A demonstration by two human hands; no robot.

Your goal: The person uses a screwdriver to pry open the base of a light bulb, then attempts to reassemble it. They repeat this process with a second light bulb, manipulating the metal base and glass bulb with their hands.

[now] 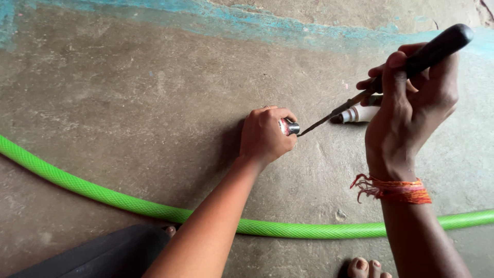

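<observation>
While the left hand (pixel 265 135) pinches a small metal fitting (pixel 291 126) on the floor (pixel 128 103) above the green hose (pixel 288 228), the right hand (pixel 414 110) grips a black-handled tool (pixel 406 67), tip touching the fitting. White tube (pixel 360 114) lies just right of the fitting.

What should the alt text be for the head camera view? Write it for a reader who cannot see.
A left hand grips a small metal fitting against a concrete floor while the right hand points a black-handled tool at its open end. A bright green hose curves across the floor nearer the camera, and a white tube lies behind the tool.
</observation>
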